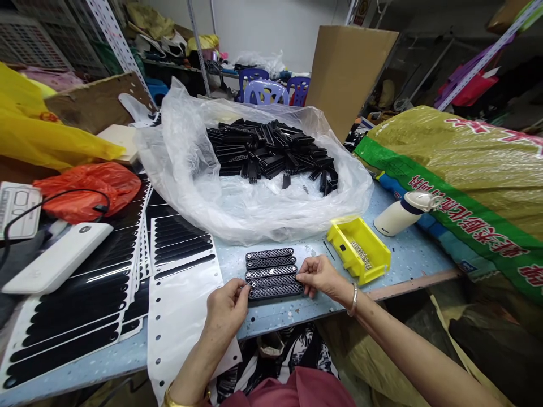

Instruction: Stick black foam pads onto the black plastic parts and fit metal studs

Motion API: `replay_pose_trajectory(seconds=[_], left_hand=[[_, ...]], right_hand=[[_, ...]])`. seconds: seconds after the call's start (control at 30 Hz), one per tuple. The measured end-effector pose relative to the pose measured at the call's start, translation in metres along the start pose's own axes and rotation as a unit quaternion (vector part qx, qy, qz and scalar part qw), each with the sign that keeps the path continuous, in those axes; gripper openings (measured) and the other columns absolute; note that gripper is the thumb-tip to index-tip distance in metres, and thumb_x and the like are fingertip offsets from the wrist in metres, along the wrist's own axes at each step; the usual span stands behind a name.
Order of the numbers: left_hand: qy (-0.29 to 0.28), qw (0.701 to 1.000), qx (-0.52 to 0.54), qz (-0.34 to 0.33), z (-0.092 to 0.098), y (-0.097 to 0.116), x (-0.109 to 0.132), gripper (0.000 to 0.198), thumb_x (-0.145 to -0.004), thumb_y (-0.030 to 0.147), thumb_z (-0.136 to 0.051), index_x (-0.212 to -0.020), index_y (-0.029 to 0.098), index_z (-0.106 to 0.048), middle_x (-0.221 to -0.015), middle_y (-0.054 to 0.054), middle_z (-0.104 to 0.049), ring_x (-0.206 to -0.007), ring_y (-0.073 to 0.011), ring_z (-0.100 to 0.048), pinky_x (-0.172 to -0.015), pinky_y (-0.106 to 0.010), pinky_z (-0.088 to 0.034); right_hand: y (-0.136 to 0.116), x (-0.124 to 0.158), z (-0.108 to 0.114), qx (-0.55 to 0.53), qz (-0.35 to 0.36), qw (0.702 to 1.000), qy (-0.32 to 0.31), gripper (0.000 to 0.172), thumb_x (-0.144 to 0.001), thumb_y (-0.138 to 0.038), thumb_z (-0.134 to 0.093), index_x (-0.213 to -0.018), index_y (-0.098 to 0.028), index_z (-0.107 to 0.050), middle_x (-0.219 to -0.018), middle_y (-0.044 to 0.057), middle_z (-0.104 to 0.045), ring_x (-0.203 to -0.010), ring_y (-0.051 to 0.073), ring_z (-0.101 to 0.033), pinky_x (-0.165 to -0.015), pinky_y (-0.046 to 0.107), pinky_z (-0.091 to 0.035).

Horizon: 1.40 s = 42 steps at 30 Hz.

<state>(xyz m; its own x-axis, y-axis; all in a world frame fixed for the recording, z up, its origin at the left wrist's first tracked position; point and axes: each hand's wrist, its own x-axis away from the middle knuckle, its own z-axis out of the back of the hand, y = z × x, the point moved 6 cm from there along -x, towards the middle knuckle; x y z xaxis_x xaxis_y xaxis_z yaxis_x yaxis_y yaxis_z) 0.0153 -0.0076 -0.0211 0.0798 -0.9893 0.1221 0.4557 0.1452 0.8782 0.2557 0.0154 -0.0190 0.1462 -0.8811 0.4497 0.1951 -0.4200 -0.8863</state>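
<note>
On the blue tabletop (416, 254), our left hand (227, 308) and right hand (320, 277) have their fingers (242, 293) clamped on the ends of the black plastic strips (271, 274), and one slip could scatter them.

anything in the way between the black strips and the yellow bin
The right hand sits at the end of the black strips facing the yellow bin, and a thin dark pin lies on the table beside the bin. Nothing else visible stands between them.
</note>
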Motion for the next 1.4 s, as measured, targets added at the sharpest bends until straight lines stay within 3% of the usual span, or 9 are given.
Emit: replay_pose_trajectory(seconds=[0.2,0.3,0.47,0.57,0.67,0.83,1.03,1.2,1.4], left_hand=[[0.001,1.000,-0.011,0.013,-0.002,-0.002,-0.003,0.026,-0.077,0.042,-0.052,-0.070,0.020,-0.063,-0.052,0.002,-0.060,-0.042,-0.0156,-0.059,-0.043,-0.024,-0.043],[0.001,1.000,-0.015,0.021,-0.002,-0.004,-0.004,0.026,-0.077,0.042,-0.051,-0.069,0.020,-0.063,-0.052,0.002,-0.059,-0.043,-0.0156,-0.058,-0.044,-0.025,-0.043],[0.002,1.000,-0.013,0.016,-0.002,-0.004,-0.004,0.027,-0.077,0.043,-0.051,-0.070,0.020,-0.063,-0.054,0.002,-0.060,-0.044,-0.0154,-0.058,-0.045,-0.025,-0.043],[0.004,1.000,-0.021,0.018,-0.001,-0.003,-0.004,0.026,-0.076,0.044,-0.052,-0.071,0.021,-0.063,-0.052,0.002,-0.060,-0.045,-0.0158,-0.059,-0.045,-0.024,-0.043],[0.004,1.000,-0.022,0.019,-0.001,-0.001,-0.003,0.027,-0.076,0.044,-0.051,-0.070,0.021,-0.063,-0.052,0.002,-0.059,-0.045,-0.0161,-0.059,-0.046,-0.025,-0.043],[0.003,1.000,-0.016,0.019,-0.002,-0.001,-0.002,0.027,-0.076,0.044,-0.052,-0.070,0.021,-0.063,-0.053,0.002,-0.060,-0.045,-0.0165,-0.059,-0.046,-0.025,-0.044],[0.001,1.000,-0.016,0.023,-0.002,-0.002,-0.003,0.026,-0.076,0.044,-0.051,-0.071,0.021,-0.063,-0.053,0.001,-0.059,-0.045,-0.0167,-0.059,-0.045,-0.025,-0.043],[-0.001,1.000,-0.022,0.022,-0.003,-0.003,-0.004,0.027,-0.076,0.044,-0.051,-0.072,0.021,-0.063,-0.055,0.001,-0.061,-0.045,-0.0165,-0.059,-0.047,-0.026,-0.044],[-0.001,1.000,-0.022,0.020,-0.003,-0.004,-0.004,0.027,-0.076,0.044,-0.050,-0.071,0.021,-0.062,-0.052,0.002,-0.059,-0.044,-0.0165,-0.058,-0.047,-0.026,-0.043]], right_hand=[[0.001,-0.001,0.003,0.031,0.027,0.998,0.037,0.028,-0.059,-0.037,-0.076,-0.059,-0.017,-0.055,-0.040,-0.005,-0.054,-0.036,0.010,-0.051,-0.036,0.020,-0.041],[-0.008,0.003,0.003,0.099,0.086,0.990,0.053,0.016,-0.068,-0.025,-0.067,-0.057,-0.017,-0.057,-0.045,-0.004,-0.054,-0.041,0.010,-0.050,-0.041,0.021,-0.038],[-0.027,0.015,-0.003,0.298,0.222,0.925,0.077,0.015,-0.077,-0.016,-0.058,-0.063,-0.017,-0.061,-0.060,0.001,-0.061,-0.059,0.014,-0.055,-0.057,0.025,-0.042],[-0.030,0.021,-0.007,0.378,0.269,0.882,0.084,0.016,-0.081,-0.014,-0.053,-0.067,-0.017,-0.060,-0.066,0.004,-0.062,-0.062,0.015,-0.056,-0.061,0.026,-0.043],[-0.031,0.025,-0.009,0.402,0.289,0.865,0.080,0.020,-0.085,-0.013,-0.046,-0.070,-0.017,-0.059,-0.068,0.005,-0.061,-0.063,0.016,-0.057,-0.062,0.026,-0.044],[-0.030,0.025,-0.002,0.321,0.238,0.912,0.089,0.019,-0.084,-0.016,-0.046,-0.069,-0.018,-0.057,-0.060,0.001,-0.058,-0.055,0.014,-0.056,-0.054,0.024,-0.043],[-0.008,0.011,0.003,0.126,0.058,0.987,0.077,0.013,-0.075,-0.025,-0.055,-0.064,-0.017,-0.057,-0.052,-0.003,-0.054,-0.039,0.010,-0.052,-0.036,0.020,-0.037],[-0.001,0.001,-0.002,0.102,-0.004,0.993,0.058,0.012,-0.071,-0.026,-0.056,-0.062,-0.018,-0.052,-0.044,-0.006,-0.049,-0.034,0.012,-0.051,-0.030,0.019,-0.033],[-0.011,0.002,-0.004,0.159,0.051,0.982,0.085,0.016,-0.067,-0.013,-0.057,-0.056,-0.019,-0.048,-0.047,-0.005,-0.049,-0.047,0.010,-0.052,-0.042,0.018,-0.038]])
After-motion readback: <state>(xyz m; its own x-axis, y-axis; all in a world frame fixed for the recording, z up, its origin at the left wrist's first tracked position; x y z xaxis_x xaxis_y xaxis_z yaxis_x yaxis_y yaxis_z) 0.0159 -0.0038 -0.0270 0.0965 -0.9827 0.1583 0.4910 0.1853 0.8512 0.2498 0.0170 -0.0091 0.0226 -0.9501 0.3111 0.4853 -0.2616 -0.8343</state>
